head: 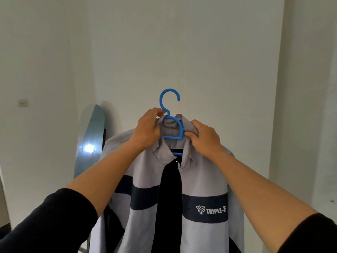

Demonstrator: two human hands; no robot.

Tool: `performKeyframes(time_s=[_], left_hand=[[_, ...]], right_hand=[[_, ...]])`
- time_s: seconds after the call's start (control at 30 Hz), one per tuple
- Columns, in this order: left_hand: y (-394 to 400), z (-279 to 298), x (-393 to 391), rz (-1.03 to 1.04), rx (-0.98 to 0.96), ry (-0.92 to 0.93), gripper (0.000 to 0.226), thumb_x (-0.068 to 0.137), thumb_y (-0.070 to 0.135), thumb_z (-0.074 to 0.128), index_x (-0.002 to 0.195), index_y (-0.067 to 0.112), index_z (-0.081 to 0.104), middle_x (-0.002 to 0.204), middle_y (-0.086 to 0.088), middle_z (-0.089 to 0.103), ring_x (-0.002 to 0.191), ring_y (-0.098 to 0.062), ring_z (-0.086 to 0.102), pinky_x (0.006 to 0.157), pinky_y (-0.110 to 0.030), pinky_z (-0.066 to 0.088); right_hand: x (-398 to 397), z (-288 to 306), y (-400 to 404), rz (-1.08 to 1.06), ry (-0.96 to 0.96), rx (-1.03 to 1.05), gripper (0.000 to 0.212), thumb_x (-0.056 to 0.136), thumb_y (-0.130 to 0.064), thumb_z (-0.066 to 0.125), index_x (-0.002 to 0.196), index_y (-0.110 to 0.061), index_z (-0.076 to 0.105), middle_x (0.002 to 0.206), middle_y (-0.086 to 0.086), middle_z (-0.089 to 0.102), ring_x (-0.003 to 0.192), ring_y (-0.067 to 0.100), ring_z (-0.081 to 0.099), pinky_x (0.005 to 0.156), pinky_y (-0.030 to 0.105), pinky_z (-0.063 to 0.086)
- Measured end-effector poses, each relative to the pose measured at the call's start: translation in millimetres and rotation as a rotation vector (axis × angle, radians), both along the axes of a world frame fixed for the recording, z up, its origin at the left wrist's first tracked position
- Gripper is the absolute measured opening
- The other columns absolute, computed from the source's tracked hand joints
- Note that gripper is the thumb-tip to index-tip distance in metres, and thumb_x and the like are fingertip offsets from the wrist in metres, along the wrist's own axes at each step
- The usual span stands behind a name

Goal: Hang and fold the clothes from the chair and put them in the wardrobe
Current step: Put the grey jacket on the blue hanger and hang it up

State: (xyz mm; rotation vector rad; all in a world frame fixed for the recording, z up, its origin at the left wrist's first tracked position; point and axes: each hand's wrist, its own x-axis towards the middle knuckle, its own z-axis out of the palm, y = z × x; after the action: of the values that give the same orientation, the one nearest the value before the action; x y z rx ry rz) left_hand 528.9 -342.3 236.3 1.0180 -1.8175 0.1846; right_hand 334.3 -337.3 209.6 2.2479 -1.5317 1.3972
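Observation:
A light grey shirt (198,181) with a dark navy chest band and a white "TRIPLE-F" logo hangs on a blue plastic hanger (168,108), held up in front of a white wall. My left hand (148,129) grips the collar's left side right at the hanger's neck. My right hand (204,137) pinches the collar's right side over the hanger's shoulder. The shirt front is unbuttoned, showing a dark strip down the middle. The hanger's hook points up, free of any rail. Neither chair nor wardrobe is in view.
A tall oval mirror (90,141) leans on the wall at the left, reflecting a bright light. A light switch (23,102) sits on the left wall. A white wall edge or panel (302,106) rises at the right.

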Motion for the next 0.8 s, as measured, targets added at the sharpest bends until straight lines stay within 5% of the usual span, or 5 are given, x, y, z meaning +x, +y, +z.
performKeyframes(time_s=[0.13,0.2,0.3,0.47,0.8], left_hand=[[2.7,0.3,24.2,0.105,0.174,-0.132,0.069,0.078,0.067,0.051,0.133,0.026,0.041,0.125,0.004,0.052,0.110,-0.015,0.053,0.095,-0.038,0.040],[-0.7,-5.1,30.0,0.219,0.257,-0.311,0.047,0.089,0.056,0.046,0.122,0.023,0.050,0.118,0.002,0.058,0.111,-0.022,0.053,0.091,-0.038,0.038],[-0.5,-10.1,11.6,0.041,0.151,-0.174,0.014,0.094,0.019,0.050,0.091,0.008,0.058,0.084,-0.004,0.059,0.087,-0.030,0.056,0.071,-0.030,0.034],[7.5,-19.6,-47.4,-0.055,0.046,-0.049,0.022,0.090,0.021,0.047,0.083,0.008,0.063,0.078,-0.005,0.060,0.076,-0.025,0.055,0.069,-0.032,0.039],[52.4,-16.8,-172.2,-0.216,-0.143,-0.086,0.037,0.085,0.034,0.038,0.090,0.010,0.066,0.082,-0.009,0.064,0.078,-0.031,0.059,0.073,-0.039,0.044]], right_hand=[[-19.2,0.5,12.2,-0.109,-0.033,-0.047,0.016,0.094,-0.032,0.051,0.103,-0.019,0.054,0.091,0.001,0.064,0.078,0.022,0.053,0.066,0.030,0.037],[-33.8,-0.3,19.5,-0.159,-0.050,-0.057,0.015,0.093,-0.031,0.052,0.102,-0.019,0.054,0.086,-0.001,0.061,0.080,0.025,0.056,0.065,0.029,0.036],[-50.7,-0.6,34.4,-0.128,-0.109,-0.058,0.021,0.093,-0.028,0.054,0.113,-0.021,0.054,0.096,-0.002,0.063,0.093,0.026,0.060,0.076,0.033,0.044],[-67.0,13.2,75.6,-0.385,-0.010,-0.292,0.056,0.086,-0.050,0.057,0.137,-0.039,0.037,0.116,-0.005,0.052,0.109,0.014,0.046,0.087,0.032,0.028],[-128.4,44.2,129.4,-0.835,-0.155,-0.150,0.024,0.099,-0.030,0.040,0.099,-0.019,0.062,0.088,-0.001,0.065,0.072,0.017,0.041,0.077,0.031,0.020]])
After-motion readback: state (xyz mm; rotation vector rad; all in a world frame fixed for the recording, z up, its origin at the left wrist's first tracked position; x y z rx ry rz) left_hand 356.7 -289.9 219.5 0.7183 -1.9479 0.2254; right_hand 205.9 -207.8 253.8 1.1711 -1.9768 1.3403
